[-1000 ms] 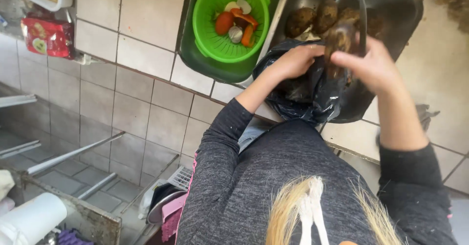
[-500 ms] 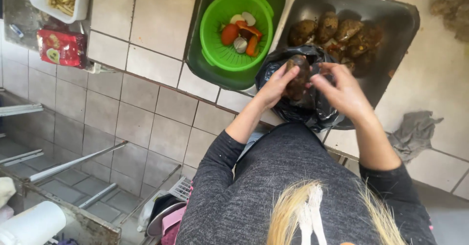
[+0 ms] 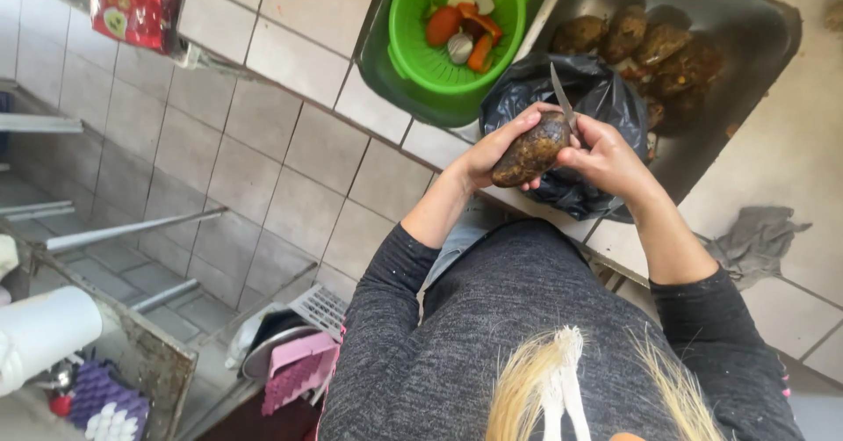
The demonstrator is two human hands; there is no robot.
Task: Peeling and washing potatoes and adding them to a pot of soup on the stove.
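The left hand [image 3: 492,151] wraps around a brown, rough-skinned potato [image 3: 531,149], its grip closed on the lower end with fingers curled over the top. The right hand [image 3: 606,155] closes its grip on a small knife [image 3: 562,98], the blade pointing up and away, its base touching the potato's upper end. The potato is held in the air, above the near edge of the tiled worktop [image 3: 290,28] and over a black plastic bag [image 3: 580,98] that lies open just beneath both hands.

Beyond the bag a dark metal tray [image 3: 755,28] holds more unpeeled potatoes [image 3: 632,41] crowded toward its far left corner; the tray's near right part is bare. To the left of it, a green colander [image 3: 413,37] sits inside a darker green tub [image 3: 386,76] and holds cut vegetable pieces. A grey rag [image 3: 755,243] lies crumpled on the worktop, well apart to the right of the hands. A red packet [image 3: 132,10] rests near the worktop's far left edge. The tiled front of the worktop drops straight down below the hands.
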